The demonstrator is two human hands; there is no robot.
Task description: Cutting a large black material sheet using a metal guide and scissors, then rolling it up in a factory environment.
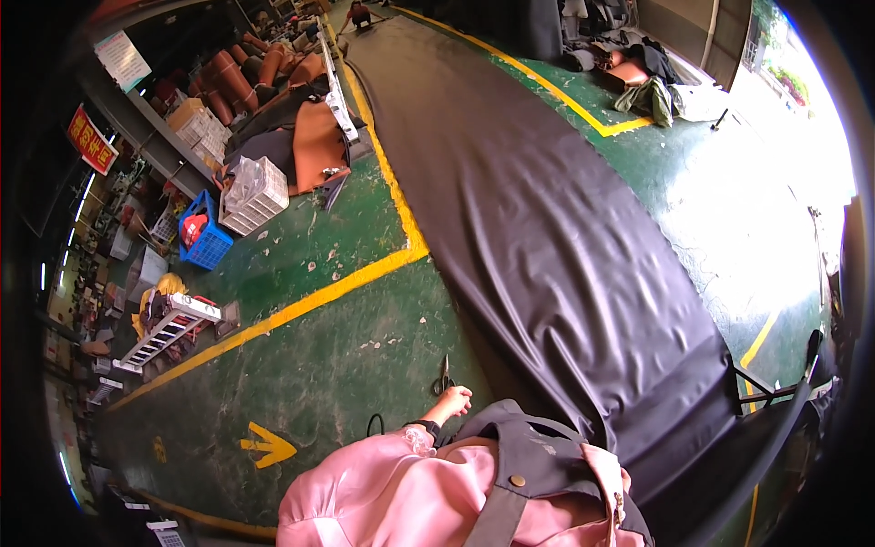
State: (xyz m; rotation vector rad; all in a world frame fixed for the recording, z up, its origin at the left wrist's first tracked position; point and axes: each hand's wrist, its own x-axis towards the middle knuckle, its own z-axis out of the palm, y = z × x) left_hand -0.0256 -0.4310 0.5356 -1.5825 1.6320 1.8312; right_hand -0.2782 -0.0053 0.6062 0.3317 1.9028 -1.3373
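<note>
At the near centre, the left hand (454, 399) reaches from a pink sleeve (365, 483) with its fingers curled; whether they clamp the scissors (445, 375) just beside them, I cannot tell. The right hand is hidden, so its fingers cannot be judged. A wide dark sheet (547, 264) stretches from near right to the far end, wrinkled in its middle. On the left, farther off, a white crate (258, 211) holds clear plastic (244, 182); just left of it, a blue basket (213, 250) contains something red (192, 229). Beyond them stands a cardboard box (186, 115).
</note>
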